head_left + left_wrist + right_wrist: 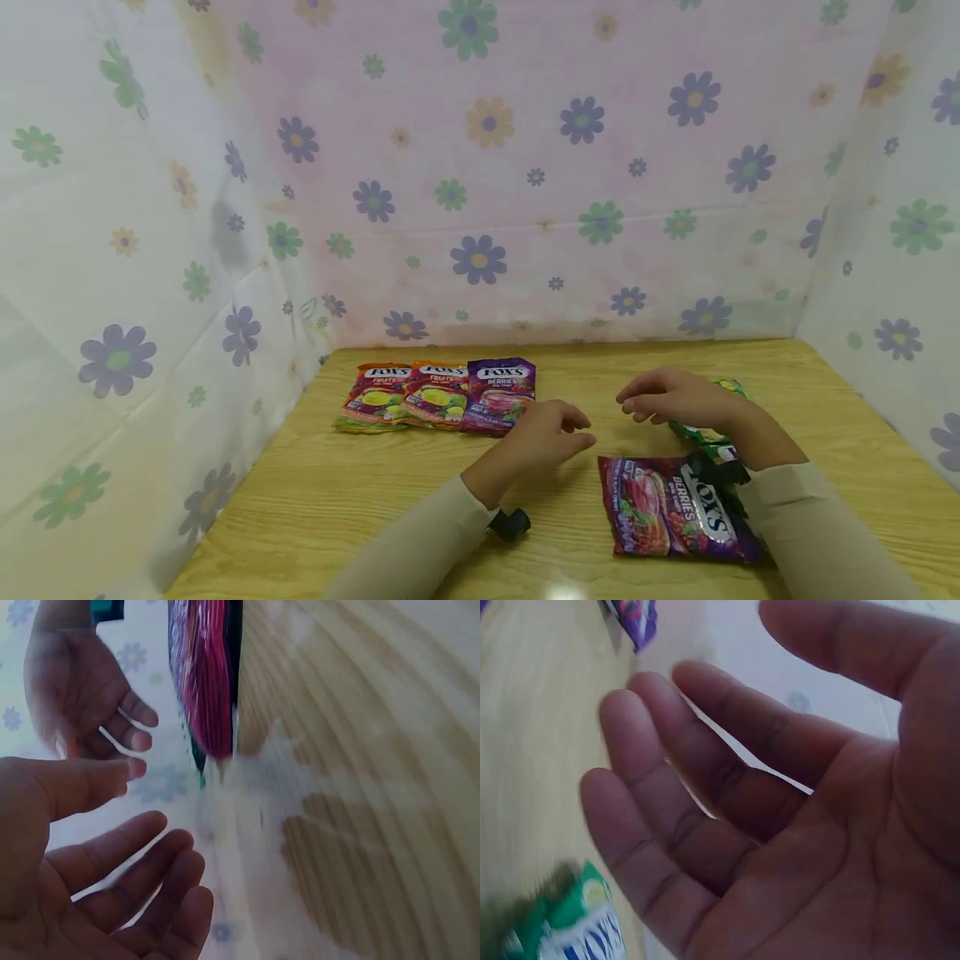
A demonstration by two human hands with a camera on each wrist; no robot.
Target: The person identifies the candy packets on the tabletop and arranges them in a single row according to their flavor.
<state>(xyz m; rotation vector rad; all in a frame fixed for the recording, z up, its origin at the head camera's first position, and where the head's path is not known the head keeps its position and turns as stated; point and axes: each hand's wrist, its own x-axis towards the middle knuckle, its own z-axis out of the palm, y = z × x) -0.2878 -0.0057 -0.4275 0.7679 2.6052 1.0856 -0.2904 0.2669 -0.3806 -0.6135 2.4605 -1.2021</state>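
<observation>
Neither grip has hold of anything: left hand and right hand have slack, gently bent fingers, thumbs parted from them. Both are beyond the near Berries bag, the left one farther left. That bag lies on the bench, its print turned sideways. Just beyond its right part is a green bag, partly hidden; I cannot tell whether they overlap. Beyond and left of the near Berries bag, two Fruits bags and the far Berries bag form a row.

Lowering the right forearm could make its camera snag the near Berries bag. Slick wrapping might slip from a corner-only pinch; the row's crowding could let one bag drag its neighbour.
</observation>
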